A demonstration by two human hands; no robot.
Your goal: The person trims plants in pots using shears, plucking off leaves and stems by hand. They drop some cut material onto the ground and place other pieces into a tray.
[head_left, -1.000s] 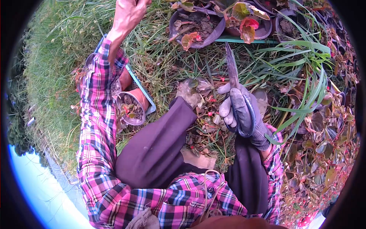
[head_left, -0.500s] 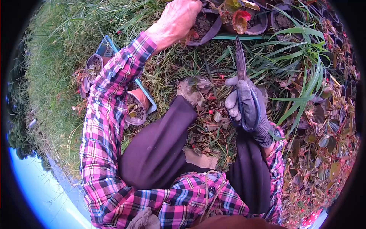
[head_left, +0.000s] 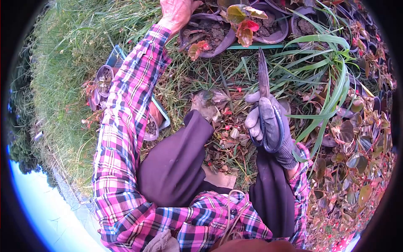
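My bare left hand [head_left: 178, 10] is at the top edge of the view, beside the left rim of a dark plastic pot [head_left: 226, 44]. Its thumb points toward the pot, while the other fingers lie beyond the frame. The pot contains soil and a small reddish leafy plant [head_left: 198, 49]. In a grey glove, my right hand [head_left: 268, 122] is closed around the dark looped handles of a pair of scissors [head_left: 263, 75]. Their blades are together, pointing up toward the pots, below a plant with green and red leaves [head_left: 244, 25].
More soil-filled pots [head_left: 304, 26] stand along the top. A light blue crate [head_left: 161, 112] with an orange-brown pot is beside my left sleeve. Long grass blades [head_left: 331, 84] arch at right, near dense reddish plants [head_left: 357, 168]. Dry leaves litter the ground between my knees.
My left hand has shifted left and up, uncovering more of the left pot and its small plant. The gloved right hand still grips the scissors, almost in the same place.
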